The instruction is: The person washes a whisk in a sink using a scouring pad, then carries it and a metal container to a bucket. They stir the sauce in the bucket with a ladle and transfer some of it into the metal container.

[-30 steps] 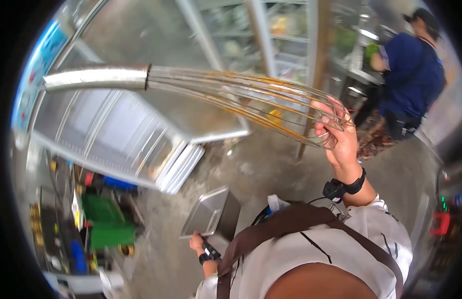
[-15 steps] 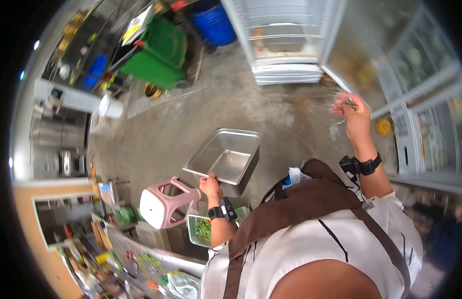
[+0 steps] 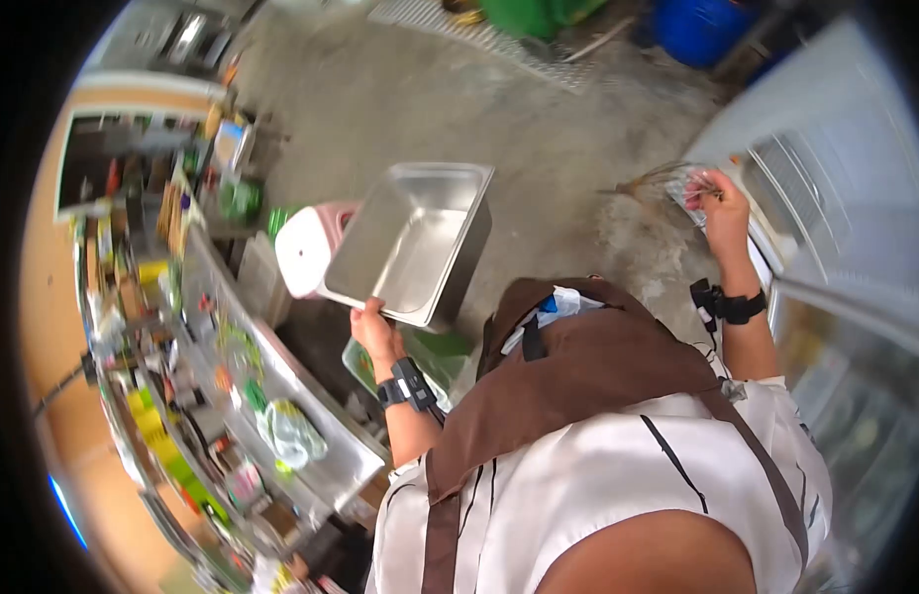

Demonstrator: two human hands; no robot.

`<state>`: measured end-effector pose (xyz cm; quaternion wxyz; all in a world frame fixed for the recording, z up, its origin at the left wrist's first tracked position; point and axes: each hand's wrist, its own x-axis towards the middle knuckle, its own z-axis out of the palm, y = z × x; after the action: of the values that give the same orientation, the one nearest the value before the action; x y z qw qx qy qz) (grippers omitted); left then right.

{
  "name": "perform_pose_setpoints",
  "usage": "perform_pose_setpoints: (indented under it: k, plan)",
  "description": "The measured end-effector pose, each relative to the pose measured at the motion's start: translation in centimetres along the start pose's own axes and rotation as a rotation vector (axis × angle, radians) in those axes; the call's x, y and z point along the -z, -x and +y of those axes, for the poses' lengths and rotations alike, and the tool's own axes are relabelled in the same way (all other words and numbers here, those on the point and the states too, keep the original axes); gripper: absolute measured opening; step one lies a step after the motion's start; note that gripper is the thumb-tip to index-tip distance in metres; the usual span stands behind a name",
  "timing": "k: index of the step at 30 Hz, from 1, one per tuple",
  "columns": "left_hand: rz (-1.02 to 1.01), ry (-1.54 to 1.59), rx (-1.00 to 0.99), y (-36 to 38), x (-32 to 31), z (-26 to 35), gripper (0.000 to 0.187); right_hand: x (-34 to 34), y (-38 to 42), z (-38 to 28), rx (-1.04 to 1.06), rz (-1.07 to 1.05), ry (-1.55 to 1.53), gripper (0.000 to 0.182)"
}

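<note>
My left hand [image 3: 376,333] grips the near rim of a deep rectangular stainless steel pan [image 3: 412,243]. The pan hangs tilted over the floor, its bare inside showing. Off to the right, beside the fridge, my right hand [image 3: 719,203] is raised with its fingers curled around a thin, shiny, wire-like thing [image 3: 693,188]. Blur hides its exact kind. Behind the pan stands a pink stool [image 3: 309,249] with a white seat, partly covered by it. Below my left hand, a green-tinted tub [image 3: 435,348] is partly hidden.
A long steel counter [image 3: 346,436] on the left bears bags, vegetables and several containers. An upright fridge [image 3: 826,148] stands close on the right. Ahead are a floor drain grate [image 3: 499,45], a green bin [image 3: 539,15] and a blue barrel [image 3: 699,30].
My view has turned left, so the counter fills more of it and the fridge now sits nearer my right hand. The pan has moved along with my left hand, toward the stool.
</note>
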<state>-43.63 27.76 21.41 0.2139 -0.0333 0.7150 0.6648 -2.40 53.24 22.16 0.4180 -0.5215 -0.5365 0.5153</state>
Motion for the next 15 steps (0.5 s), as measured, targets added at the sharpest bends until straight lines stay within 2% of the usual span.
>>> perform_pose_setpoints:
  k: [4, 6, 10, 11, 15]
  plan:
    - [0.056, 0.092, -0.165, -2.9, -1.8, 2.2, 0.017, -6.2, -12.0, -3.1, 0.113, -0.183, -0.028, 0.030]
    - [0.066, 0.083, -0.264, -5.9, -3.0, 4.9, 0.016, -10.3, -16.1, -4.1, 0.117, -0.167, -0.016, 0.028]
    - [0.261, -0.162, -0.333, -13.9, -9.2, 9.5, 0.015, -18.9, -24.8, -4.8, 0.041, -0.109, -0.065, 0.027]
    - [0.203, -0.001, -0.370, -16.4, -10.9, 10.0, 0.014, -21.1, -27.1, -5.3, 0.038, -0.086, -0.074, 0.027]
    - [0.246, -0.235, -0.401, -24.7, -16.2, 13.6, 0.012, -29.3, -33.2, -8.9, 0.016, -0.183, -0.185, 0.030]
